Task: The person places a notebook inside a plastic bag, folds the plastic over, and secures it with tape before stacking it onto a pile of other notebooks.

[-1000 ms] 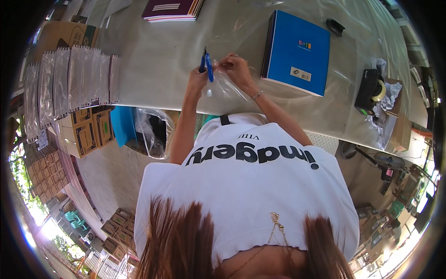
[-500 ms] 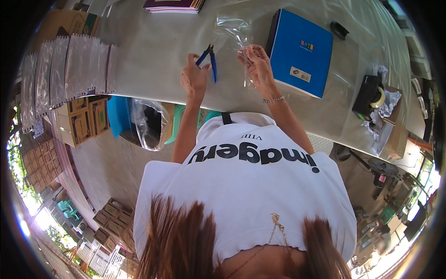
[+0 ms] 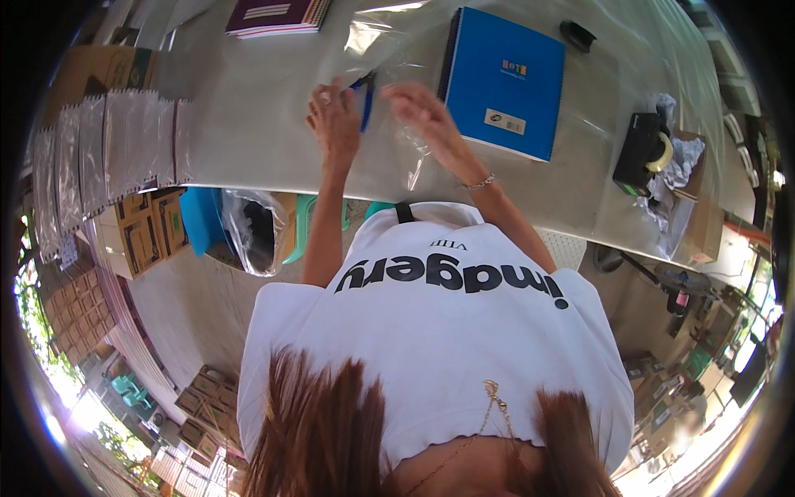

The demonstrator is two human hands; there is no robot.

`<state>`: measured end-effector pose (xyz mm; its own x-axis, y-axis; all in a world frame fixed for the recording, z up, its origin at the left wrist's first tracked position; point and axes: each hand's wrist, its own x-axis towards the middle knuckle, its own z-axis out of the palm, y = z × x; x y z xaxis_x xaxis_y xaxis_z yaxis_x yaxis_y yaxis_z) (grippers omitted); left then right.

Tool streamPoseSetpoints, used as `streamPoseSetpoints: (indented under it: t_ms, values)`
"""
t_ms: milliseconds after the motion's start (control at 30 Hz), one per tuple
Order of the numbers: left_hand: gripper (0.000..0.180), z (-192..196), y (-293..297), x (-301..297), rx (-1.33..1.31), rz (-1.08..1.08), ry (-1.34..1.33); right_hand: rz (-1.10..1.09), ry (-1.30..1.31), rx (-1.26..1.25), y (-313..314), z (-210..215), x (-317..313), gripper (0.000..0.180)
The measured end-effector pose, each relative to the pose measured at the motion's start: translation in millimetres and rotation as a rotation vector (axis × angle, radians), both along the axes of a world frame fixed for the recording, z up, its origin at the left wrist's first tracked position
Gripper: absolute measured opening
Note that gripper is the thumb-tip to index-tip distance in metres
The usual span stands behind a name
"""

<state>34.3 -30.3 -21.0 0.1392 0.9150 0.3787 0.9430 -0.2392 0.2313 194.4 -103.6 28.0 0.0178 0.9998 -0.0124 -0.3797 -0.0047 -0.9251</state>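
Observation:
My left hand point(image 3: 334, 128) is over the table with its fingers spread, holding nothing. Right beside its fingertips is a pair of cutting pliers point(image 3: 367, 108) with blue handles, partly covered by that hand. My right hand point(image 3: 428, 120) reaches leftward, fingers stretched out and somewhat blurred, above a sheet of clear plastic film point(image 3: 414, 161). The film is hard to make out against the grey tabletop. Close to my right hand lies a blue spiral notebook point(image 3: 509, 79) with a white label near its lower edge.
A stack of purple-covered notebooks point(image 3: 277, 16) sits at the far edge. Plastic-wrapped packs point(image 3: 124, 137) line the left side, near cardboard boxes point(image 3: 145, 232). To the right are a black tape dispenser point(image 3: 638, 153), crumpled plastic point(image 3: 683, 166) and a small black object point(image 3: 577, 36).
My left hand has let go of the pliers and spread its fingers. My right hand has released its pinch on the clear film and moved left. The whole view has shifted slightly.

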Motion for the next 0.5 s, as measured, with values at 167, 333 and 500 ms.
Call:
streamPoseSetpoints:
  t_ms: [167,333,500]
  values:
    - [0.086,22,29,-15,-1.049,-0.098,-1.267,0.157,-0.567,0.18,-29,24,30,0.018]
    - [0.084,38,36,-13,-1.06,-0.092,-0.978,-1.01,-1.022,-0.106,-83,8,154,0.019]
    - [0.041,38,40,14,-0.941,-0.227,-0.819,-1.366,-1.931,-0.75,-151,-98,256,0.03]
